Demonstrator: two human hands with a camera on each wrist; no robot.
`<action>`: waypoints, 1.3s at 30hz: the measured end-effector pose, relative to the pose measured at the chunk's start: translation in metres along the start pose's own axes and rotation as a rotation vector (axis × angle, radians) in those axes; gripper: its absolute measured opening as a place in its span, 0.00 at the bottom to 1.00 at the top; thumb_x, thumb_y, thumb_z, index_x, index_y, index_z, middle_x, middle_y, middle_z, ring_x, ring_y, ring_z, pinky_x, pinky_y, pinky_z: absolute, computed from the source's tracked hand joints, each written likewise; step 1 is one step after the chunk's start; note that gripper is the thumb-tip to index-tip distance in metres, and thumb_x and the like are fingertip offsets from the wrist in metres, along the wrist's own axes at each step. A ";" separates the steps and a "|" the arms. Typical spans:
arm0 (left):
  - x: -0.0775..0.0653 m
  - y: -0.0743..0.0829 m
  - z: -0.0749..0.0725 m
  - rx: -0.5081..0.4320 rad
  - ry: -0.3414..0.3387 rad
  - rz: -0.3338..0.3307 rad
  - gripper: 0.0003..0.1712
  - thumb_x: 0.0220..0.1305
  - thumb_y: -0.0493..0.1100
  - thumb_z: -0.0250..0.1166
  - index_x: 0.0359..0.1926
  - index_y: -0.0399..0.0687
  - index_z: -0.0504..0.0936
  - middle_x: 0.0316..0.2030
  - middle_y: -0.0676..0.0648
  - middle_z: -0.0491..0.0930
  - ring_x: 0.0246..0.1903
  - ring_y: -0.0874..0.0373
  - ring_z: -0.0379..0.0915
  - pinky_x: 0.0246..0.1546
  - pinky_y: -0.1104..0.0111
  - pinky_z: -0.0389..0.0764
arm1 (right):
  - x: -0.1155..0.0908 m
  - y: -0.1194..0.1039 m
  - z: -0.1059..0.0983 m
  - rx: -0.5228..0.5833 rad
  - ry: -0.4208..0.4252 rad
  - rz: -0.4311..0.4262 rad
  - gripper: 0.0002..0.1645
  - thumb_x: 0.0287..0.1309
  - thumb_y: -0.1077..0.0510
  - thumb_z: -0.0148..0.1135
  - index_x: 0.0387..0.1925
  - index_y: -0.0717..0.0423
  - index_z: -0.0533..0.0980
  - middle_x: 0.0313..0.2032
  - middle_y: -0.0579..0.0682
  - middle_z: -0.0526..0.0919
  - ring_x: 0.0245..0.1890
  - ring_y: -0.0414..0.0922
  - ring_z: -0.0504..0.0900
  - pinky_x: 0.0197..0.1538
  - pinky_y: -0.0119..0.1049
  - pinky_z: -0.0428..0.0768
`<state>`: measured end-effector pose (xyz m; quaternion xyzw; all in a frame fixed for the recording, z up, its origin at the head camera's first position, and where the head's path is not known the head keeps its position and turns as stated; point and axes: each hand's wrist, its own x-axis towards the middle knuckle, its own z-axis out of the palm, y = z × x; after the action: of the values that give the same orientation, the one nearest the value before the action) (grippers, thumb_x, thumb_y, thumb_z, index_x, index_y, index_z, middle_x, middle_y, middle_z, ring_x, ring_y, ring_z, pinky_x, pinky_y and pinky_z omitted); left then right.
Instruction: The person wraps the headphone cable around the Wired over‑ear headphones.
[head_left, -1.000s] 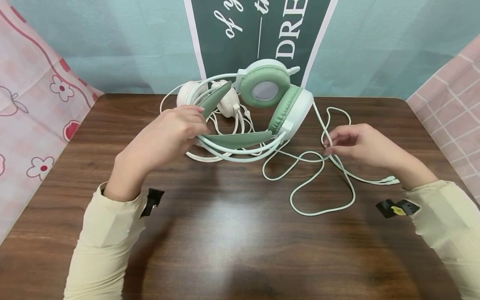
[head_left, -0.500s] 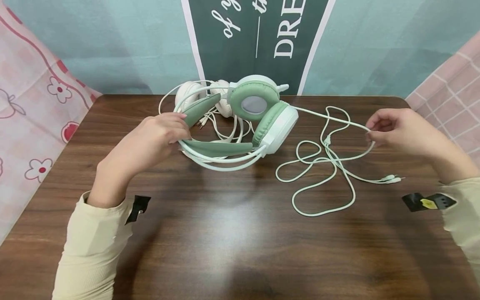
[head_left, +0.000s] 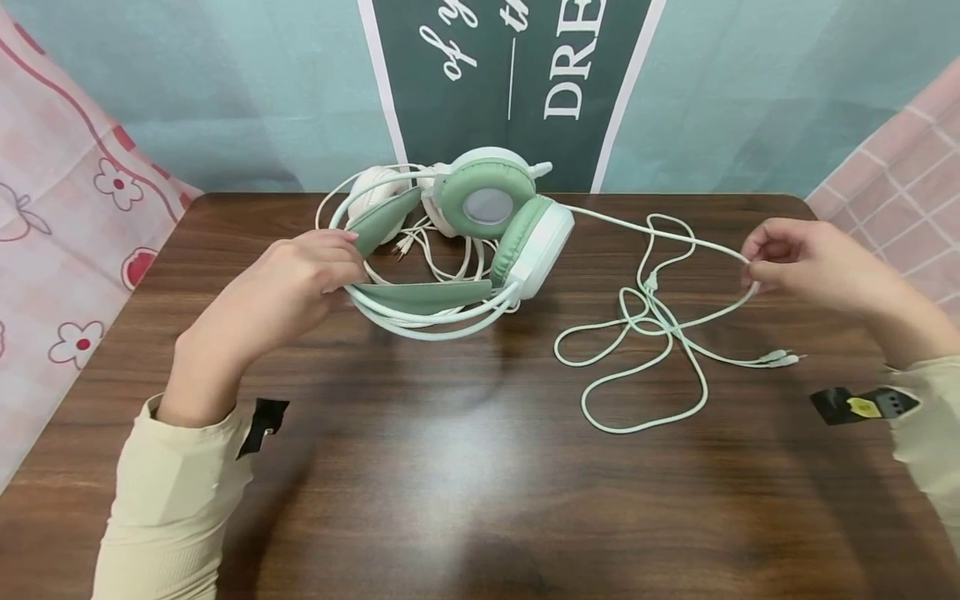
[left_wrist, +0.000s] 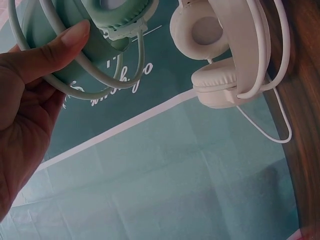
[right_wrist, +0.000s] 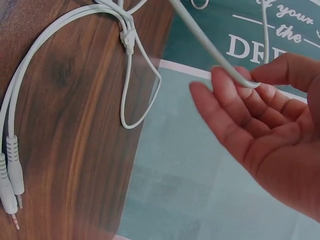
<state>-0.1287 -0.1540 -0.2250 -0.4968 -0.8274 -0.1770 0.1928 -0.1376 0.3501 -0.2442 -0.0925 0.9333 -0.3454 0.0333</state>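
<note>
My left hand (head_left: 288,279) grips the headband of a green-and-white headset (head_left: 427,302), raised over the back of the table with its ear cups (head_left: 487,196) to the right. In the left wrist view the thumb (left_wrist: 75,37) lies across the green band. My right hand (head_left: 810,262) pinches the headset's pale cable (head_left: 675,236) between thumb and fingertips, off to the right. From there the cable runs back to the ear cups on one side and down into loose loops (head_left: 645,425) on the table. Two plugs (head_left: 783,358) lie at its end.
Behind the raised headset sit white headphones (head_left: 371,187), partly hidden, with their own white cable and plugs (head_left: 405,243). The wooden table (head_left: 465,500) ends at a blue cloth backdrop (head_left: 247,100) with a dark green poster (head_left: 517,83).
The headset has moved left with my left hand and lower. My right hand has gone right, drawing the cable out straighter between itself and the ear cups. Its last half second shows little motion.
</note>
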 end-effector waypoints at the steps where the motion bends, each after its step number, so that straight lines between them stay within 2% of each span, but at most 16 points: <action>1: 0.000 0.000 0.000 0.002 0.002 -0.001 0.18 0.34 0.16 0.61 0.23 0.40 0.79 0.26 0.48 0.78 0.41 0.49 0.75 0.55 0.65 0.67 | 0.000 0.001 0.000 0.008 -0.003 -0.004 0.04 0.52 0.73 0.54 0.28 0.65 0.71 0.20 0.45 0.79 0.20 0.35 0.77 0.23 0.23 0.74; 4: -0.001 0.000 -0.001 0.008 0.006 -0.006 0.17 0.34 0.16 0.61 0.23 0.40 0.79 0.26 0.47 0.78 0.41 0.49 0.75 0.55 0.66 0.67 | 0.000 0.002 0.001 0.007 -0.021 -0.003 0.05 0.51 0.74 0.55 0.29 0.64 0.71 0.20 0.45 0.77 0.20 0.35 0.76 0.23 0.24 0.74; 8: -0.003 0.000 -0.002 0.009 0.010 -0.010 0.18 0.33 0.15 0.60 0.22 0.39 0.78 0.25 0.47 0.78 0.41 0.49 0.75 0.55 0.67 0.67 | 0.000 0.004 0.001 -0.054 -0.045 0.005 0.06 0.48 0.75 0.56 0.26 0.64 0.71 0.17 0.45 0.74 0.18 0.34 0.74 0.21 0.23 0.70; 11: -0.003 0.000 -0.002 0.006 0.012 -0.004 0.18 0.32 0.15 0.61 0.22 0.39 0.78 0.25 0.47 0.78 0.40 0.49 0.76 0.55 0.66 0.67 | -0.002 0.005 0.000 -0.085 -0.037 0.020 0.05 0.49 0.74 0.56 0.25 0.65 0.71 0.17 0.43 0.76 0.18 0.33 0.74 0.21 0.22 0.70; 15: -0.003 0.000 -0.002 0.009 0.011 -0.004 0.18 0.33 0.15 0.61 0.22 0.39 0.78 0.25 0.47 0.78 0.40 0.49 0.76 0.55 0.66 0.67 | -0.003 0.005 -0.002 -0.024 -0.019 0.062 0.02 0.53 0.74 0.52 0.27 0.69 0.70 0.18 0.43 0.79 0.18 0.35 0.78 0.23 0.26 0.76; 18: -0.004 0.000 -0.002 0.015 0.010 -0.010 0.18 0.33 0.15 0.61 0.22 0.40 0.78 0.26 0.47 0.78 0.40 0.49 0.76 0.54 0.66 0.68 | -0.003 0.006 -0.005 -0.001 -0.007 0.088 0.02 0.53 0.73 0.51 0.27 0.69 0.69 0.18 0.45 0.77 0.17 0.38 0.78 0.21 0.29 0.78; 24: -0.006 0.000 -0.001 0.020 0.017 -0.011 0.18 0.32 0.15 0.61 0.21 0.40 0.78 0.25 0.47 0.77 0.40 0.50 0.76 0.54 0.67 0.68 | -0.006 0.007 -0.008 -0.103 0.000 0.089 0.02 0.52 0.72 0.54 0.26 0.68 0.70 0.16 0.46 0.74 0.14 0.38 0.76 0.19 0.28 0.75; 27: -0.006 0.000 -0.002 0.021 0.018 -0.011 0.18 0.32 0.15 0.62 0.21 0.40 0.78 0.25 0.47 0.77 0.40 0.50 0.76 0.54 0.67 0.68 | -0.007 0.006 -0.009 -0.085 0.018 0.073 0.02 0.54 0.71 0.54 0.27 0.66 0.70 0.17 0.46 0.74 0.16 0.36 0.76 0.20 0.26 0.75; 32: -0.007 0.000 0.000 0.010 0.015 0.003 0.18 0.32 0.16 0.63 0.20 0.42 0.77 0.24 0.48 0.76 0.39 0.51 0.76 0.55 0.67 0.67 | -0.010 0.006 -0.012 0.096 0.044 -0.026 0.06 0.56 0.71 0.54 0.29 0.60 0.73 0.22 0.45 0.78 0.22 0.35 0.80 0.25 0.24 0.77; 37: -0.004 0.000 0.005 -0.009 -0.015 0.040 0.19 0.37 0.16 0.56 0.18 0.44 0.73 0.22 0.51 0.72 0.36 0.54 0.75 0.56 0.68 0.66 | -0.008 0.003 -0.010 0.428 -0.037 -0.229 0.06 0.56 0.78 0.46 0.32 0.70 0.68 0.28 0.53 0.83 0.29 0.41 0.84 0.31 0.29 0.80; 39: -0.002 0.001 0.006 -0.016 -0.026 0.058 0.19 0.38 0.16 0.53 0.17 0.45 0.71 0.21 0.51 0.71 0.34 0.56 0.75 0.57 0.67 0.66 | -0.007 0.001 -0.010 0.498 -0.041 -0.278 0.06 0.54 0.80 0.45 0.32 0.74 0.67 0.28 0.56 0.83 0.29 0.43 0.84 0.31 0.31 0.80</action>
<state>-0.1277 -0.1524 -0.2315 -0.5242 -0.8138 -0.1716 0.1833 -0.1321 0.3582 -0.2376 -0.2153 0.7972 -0.5634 0.0263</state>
